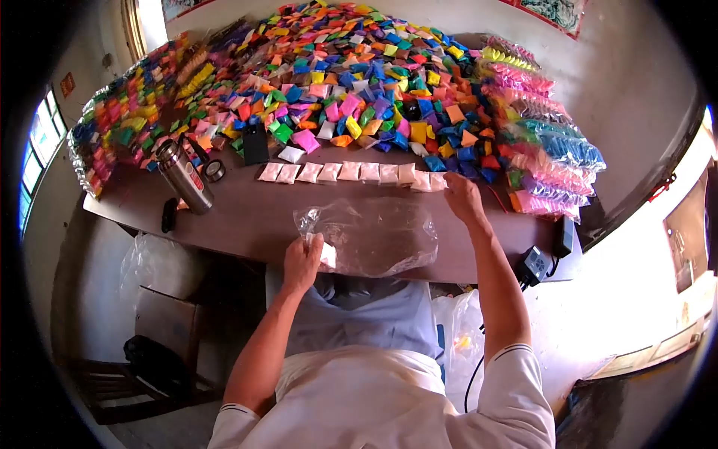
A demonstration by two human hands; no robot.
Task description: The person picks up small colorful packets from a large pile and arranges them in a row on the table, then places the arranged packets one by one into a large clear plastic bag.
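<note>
My left hand [301,263] is closed on a pale pink packet [327,255] at the table's front edge. Beside it, a clear plastic bag [381,238] lies spread flat; whether my fingers also grip its edge is hard to see. A row of pale pink packets [348,171] runs left to right across the table, several of them side by side. At the row's right end, my right hand [465,200] pinches the last packet [439,182], with the fingertips partly hidden.
A large heap of colourful packets [359,82] covers the table's back. Bagged stacks [553,150] stand at right. A steel thermos [185,178], its lid [215,170] and a black phone [255,144] are on the left. A power adapter [533,266] sits at the right front edge.
</note>
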